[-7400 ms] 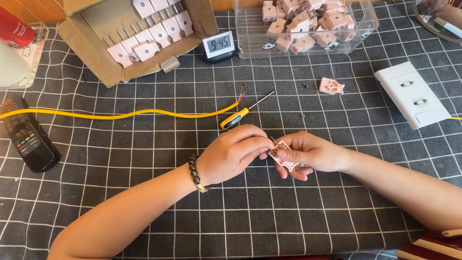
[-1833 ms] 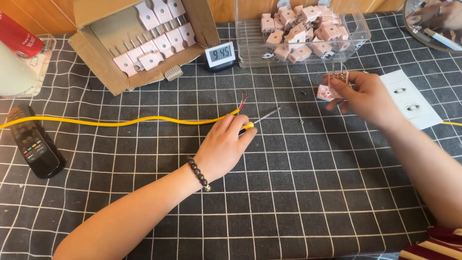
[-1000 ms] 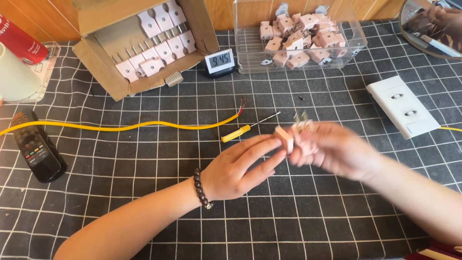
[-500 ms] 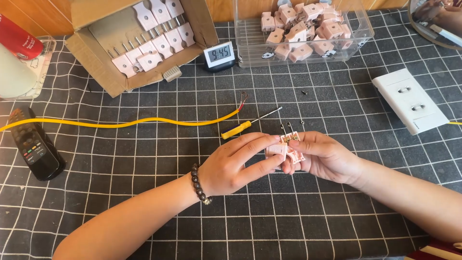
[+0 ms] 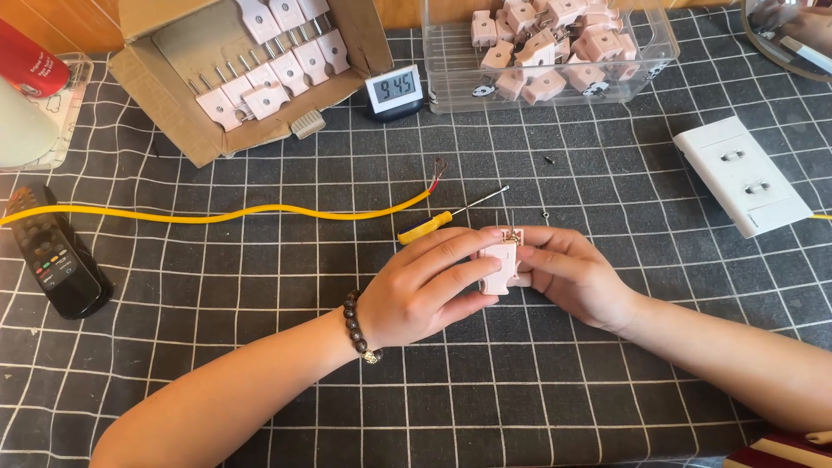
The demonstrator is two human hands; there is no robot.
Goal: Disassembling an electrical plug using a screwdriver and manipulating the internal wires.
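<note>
Both hands [image 5: 520,282] around pink plug [image 5: 500,267]

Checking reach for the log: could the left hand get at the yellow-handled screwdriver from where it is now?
Probably yes. The screwdriver lies bare on the mat just beyond the left hand, with nothing between them. But that hand and the right hand both grip the pink plug, so it would have to let go first.

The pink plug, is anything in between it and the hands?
No. Both hands already touch the pink plug: the left hand grips it from one side and the right hand from the other. The yellow screwdriver lies just beyond, not between them.
</note>
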